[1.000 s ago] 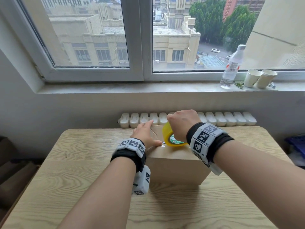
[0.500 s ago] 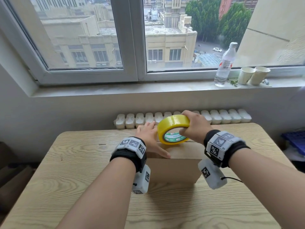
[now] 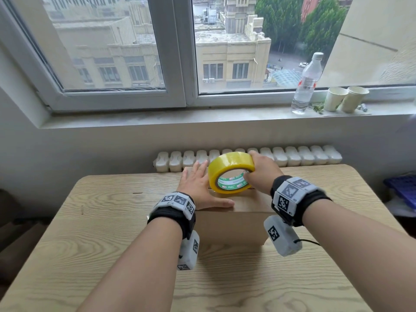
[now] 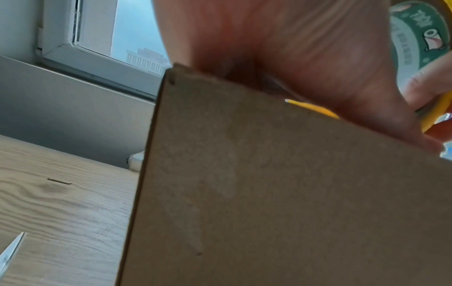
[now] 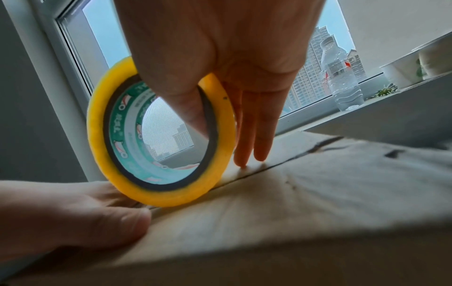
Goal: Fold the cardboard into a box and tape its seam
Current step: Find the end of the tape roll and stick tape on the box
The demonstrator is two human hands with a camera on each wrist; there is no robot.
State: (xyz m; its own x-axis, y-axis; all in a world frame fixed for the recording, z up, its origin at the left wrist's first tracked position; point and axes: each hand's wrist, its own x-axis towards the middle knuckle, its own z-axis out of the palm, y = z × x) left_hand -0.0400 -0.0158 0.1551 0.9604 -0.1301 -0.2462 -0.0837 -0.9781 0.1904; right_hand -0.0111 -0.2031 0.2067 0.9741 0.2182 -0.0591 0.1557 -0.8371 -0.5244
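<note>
Since a second ago the tape roll (image 3: 230, 172) has tipped upright on the box (image 3: 234, 219), which sits folded on the desk (image 3: 90, 221). Right hand (image 3: 262, 171) grips the roll, thumb through its core. Left hand (image 3: 198, 190) lies flat, pressing the top flaps. Seam (image 5: 281, 166) looks untaped, so taping is likely about to start.

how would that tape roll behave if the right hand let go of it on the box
The tape roll stands on edge on the box, so it would probably roll or topple flat. It is a hollow ring, so likely light. The right hand hooks a thumb through its core.
</note>
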